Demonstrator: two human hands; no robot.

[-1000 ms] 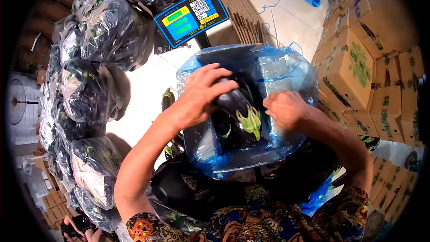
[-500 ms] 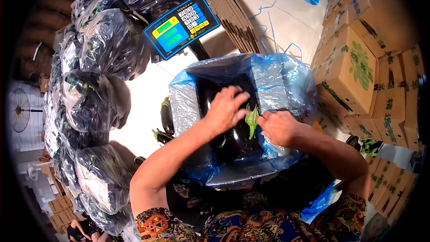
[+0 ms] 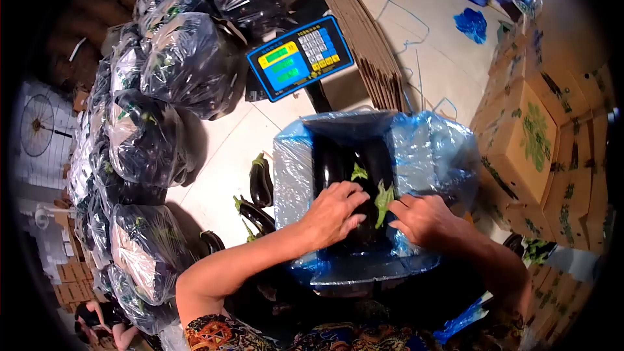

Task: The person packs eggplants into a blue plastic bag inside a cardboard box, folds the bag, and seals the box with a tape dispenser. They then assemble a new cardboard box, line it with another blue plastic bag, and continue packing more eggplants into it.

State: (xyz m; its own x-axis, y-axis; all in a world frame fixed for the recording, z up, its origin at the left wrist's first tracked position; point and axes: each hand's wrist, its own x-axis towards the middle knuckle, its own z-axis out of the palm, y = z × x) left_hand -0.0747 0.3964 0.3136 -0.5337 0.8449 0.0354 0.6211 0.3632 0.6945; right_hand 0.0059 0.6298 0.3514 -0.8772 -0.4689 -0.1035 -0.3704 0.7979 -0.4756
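Note:
A cardboard box lined with a blue plastic bag (image 3: 429, 156) stands in front of me, holding several dark purple eggplants (image 3: 344, 156) with green stems. My left hand (image 3: 333, 213) lies flat with spread fingers on the near eggplants, pressing on them. My right hand (image 3: 424, 220) rests at the box's right side, fingers curled against the plastic liner and a green stem (image 3: 383, 200); whether it grips anything is unclear.
A blue digital scale display (image 3: 300, 57) stands behind the box. Clear bags of eggplants (image 3: 175, 65) pile up at left. Loose eggplants (image 3: 260, 182) lie on the white floor. Printed cartons (image 3: 526, 136) stack at right, flat cardboard (image 3: 364, 32) behind.
My left hand brought an eggplant down into the box, let it go, and now presses flat on it. The view shifted, so box and scale sit lower in frame.

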